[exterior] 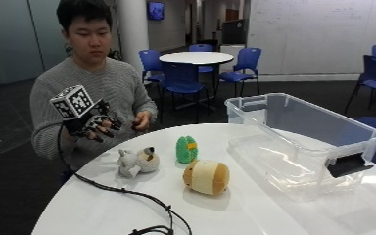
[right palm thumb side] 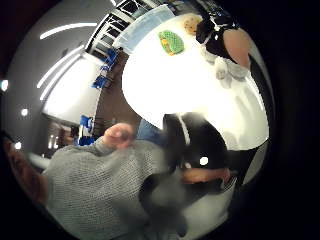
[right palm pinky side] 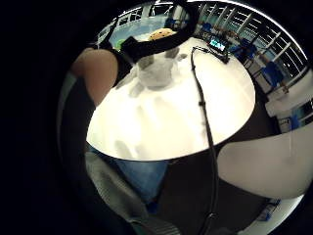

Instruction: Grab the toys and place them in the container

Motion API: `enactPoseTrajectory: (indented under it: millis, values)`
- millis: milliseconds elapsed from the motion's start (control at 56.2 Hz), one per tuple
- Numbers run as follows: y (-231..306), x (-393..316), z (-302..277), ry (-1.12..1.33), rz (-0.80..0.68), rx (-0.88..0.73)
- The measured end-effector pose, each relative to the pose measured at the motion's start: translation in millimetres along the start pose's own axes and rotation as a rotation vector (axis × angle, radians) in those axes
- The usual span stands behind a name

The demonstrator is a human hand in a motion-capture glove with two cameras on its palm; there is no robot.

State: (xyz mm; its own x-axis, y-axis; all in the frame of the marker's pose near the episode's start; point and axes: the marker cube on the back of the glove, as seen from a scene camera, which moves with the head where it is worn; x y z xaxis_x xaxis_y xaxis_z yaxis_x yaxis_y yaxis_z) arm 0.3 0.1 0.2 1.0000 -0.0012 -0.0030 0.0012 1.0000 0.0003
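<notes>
Container (exterior: 305, 147) cut off by frame edge; green toy (exterior: 187, 149) unidentifiable

The outside view looked across the round white table (exterior: 272, 210) from its far edge, facing the seated person from close by. Both palm views looked down on that table (right palm pinky side: 166, 122) from above its near edge, and each shared the small grey plush toy (exterior: 137, 161) (right palm pinky side: 155, 73) (right palm thumb side: 226, 70) with it.

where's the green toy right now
In the outside view the green toy stands on the white table, between the grey plush and the clear container, just behind the tan plush.
</notes>
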Motion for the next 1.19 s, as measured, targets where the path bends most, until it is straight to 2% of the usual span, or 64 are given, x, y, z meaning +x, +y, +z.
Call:
enactPoseTrajectory:
  millis: [445,623,712,837,997,1193]
  values:
    - [-1,-1,0,0.003,-0.007,-0.008]
    - [-15,-18,-8,0.002,-0.088,-0.009]
    - [-48,-41,-21,-0.007,-0.189,-0.006]
    - [-125,-79,-36,-0.065,-0.299,-0.033]
    - [-229,-103,-34,0.069,-0.263,-0.050]
    - [-260,-89,9,0.158,-0.184,-0.142]
